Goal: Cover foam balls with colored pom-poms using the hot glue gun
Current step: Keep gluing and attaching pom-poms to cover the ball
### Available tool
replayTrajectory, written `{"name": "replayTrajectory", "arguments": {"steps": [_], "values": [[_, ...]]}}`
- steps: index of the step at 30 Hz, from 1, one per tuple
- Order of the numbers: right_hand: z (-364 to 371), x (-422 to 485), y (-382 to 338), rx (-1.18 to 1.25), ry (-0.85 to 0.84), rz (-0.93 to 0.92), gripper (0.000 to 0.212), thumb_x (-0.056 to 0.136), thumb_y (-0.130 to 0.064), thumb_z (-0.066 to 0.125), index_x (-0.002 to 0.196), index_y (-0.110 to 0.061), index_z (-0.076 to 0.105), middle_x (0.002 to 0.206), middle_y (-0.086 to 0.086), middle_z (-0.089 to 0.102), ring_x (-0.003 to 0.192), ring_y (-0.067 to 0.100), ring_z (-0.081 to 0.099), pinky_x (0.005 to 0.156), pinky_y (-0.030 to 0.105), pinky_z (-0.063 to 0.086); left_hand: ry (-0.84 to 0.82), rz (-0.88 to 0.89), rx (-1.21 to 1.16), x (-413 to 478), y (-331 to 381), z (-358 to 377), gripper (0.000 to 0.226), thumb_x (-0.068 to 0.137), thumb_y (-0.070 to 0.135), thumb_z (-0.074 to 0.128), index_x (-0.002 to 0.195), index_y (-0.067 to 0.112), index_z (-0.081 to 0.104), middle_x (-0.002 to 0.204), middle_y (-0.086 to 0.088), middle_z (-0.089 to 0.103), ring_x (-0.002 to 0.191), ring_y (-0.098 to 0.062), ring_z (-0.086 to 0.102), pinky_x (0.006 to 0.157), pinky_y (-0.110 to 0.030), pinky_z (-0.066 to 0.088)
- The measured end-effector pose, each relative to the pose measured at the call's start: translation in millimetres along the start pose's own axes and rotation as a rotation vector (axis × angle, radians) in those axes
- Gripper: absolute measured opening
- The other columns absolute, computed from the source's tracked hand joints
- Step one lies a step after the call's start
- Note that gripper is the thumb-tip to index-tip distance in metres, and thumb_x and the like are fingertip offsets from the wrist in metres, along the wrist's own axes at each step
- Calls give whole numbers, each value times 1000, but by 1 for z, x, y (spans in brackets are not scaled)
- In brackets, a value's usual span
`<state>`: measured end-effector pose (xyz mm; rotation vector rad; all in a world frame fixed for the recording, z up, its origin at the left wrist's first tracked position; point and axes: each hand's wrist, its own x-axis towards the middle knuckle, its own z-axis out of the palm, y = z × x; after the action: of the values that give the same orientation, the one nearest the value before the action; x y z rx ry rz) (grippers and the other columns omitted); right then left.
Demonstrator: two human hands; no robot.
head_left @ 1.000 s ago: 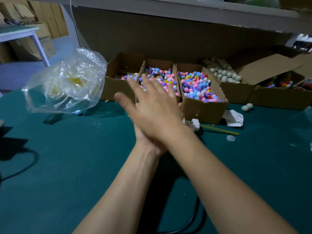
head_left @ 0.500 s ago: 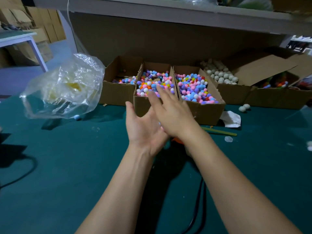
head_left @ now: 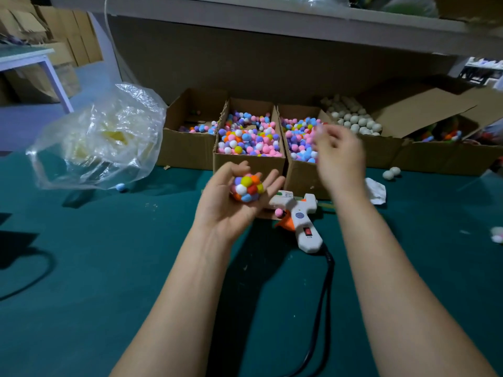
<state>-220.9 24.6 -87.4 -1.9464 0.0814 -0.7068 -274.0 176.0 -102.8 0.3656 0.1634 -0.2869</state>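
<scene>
My left hand (head_left: 226, 205) lies palm up over the green table, fingers curled round a foam ball covered in pom-poms (head_left: 247, 188) of yellow, white, red, orange and blue. My right hand (head_left: 340, 156) is blurred, hanging over the right pom-pom box (head_left: 302, 178) with loosely bent fingers and nothing seen in them. The white hot glue gun (head_left: 299, 216) with an orange trigger lies on the table between my forearms, a pink pom-pom (head_left: 279, 212) by its nozzle. A box of plain foam balls (head_left: 353, 121) stands behind my right hand.
A middle box (head_left: 245, 164) full of pom-poms and a nearly empty left box (head_left: 187, 151) stand in a row. A clear plastic bag (head_left: 100, 140) lies at the left. The gun's black cord (head_left: 324, 295) runs toward me. Two loose foam balls (head_left: 391, 172) and crumpled paper (head_left: 377, 190) lie at the right.
My right hand has lifted off my left palm and swung right over the pom-pom box, uncovering the ball in my left hand and the glue gun.
</scene>
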Motion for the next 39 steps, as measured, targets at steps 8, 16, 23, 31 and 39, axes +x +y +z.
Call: {"name": "replayTrajectory", "arguments": {"steps": [8,16,23,31,39], "values": [[-23,-25,9,237,9,132,17,99,-16,51,87,-21,61,65,-4,66,52,0,60,51,13,47,-346,132,-16,-9,18,-4,67,68,6,56,134,5,55,134,-31,54,120,-48,56,88,-62,51],[4,-60,-4,503,-632,359,26,87,-45,64,87,-20,74,90,2,75,92,16,70,81,35,55,-402,7,235,-8,5,-5,78,63,12,62,140,12,51,142,-21,52,129,-39,52,104,-58,41],[-20,-41,12,203,-219,355,28,94,-30,59,71,-16,68,46,-9,53,47,8,47,49,23,38,-395,-83,280,-11,10,-7,94,42,1,83,133,6,60,138,-28,51,120,-52,54,92,-68,45],[-23,-37,24,241,-161,302,19,94,-6,57,80,-18,65,66,-2,66,50,1,56,49,12,46,-338,6,234,-10,12,-8,90,40,0,83,128,5,64,134,-28,55,120,-47,57,95,-64,47],[-19,-40,25,158,-218,253,36,99,-24,51,64,-16,55,45,-9,41,46,11,36,47,27,30,-326,88,80,-7,16,-10,89,45,-2,78,132,2,58,133,-27,57,121,-44,57,97,-62,44]]}}
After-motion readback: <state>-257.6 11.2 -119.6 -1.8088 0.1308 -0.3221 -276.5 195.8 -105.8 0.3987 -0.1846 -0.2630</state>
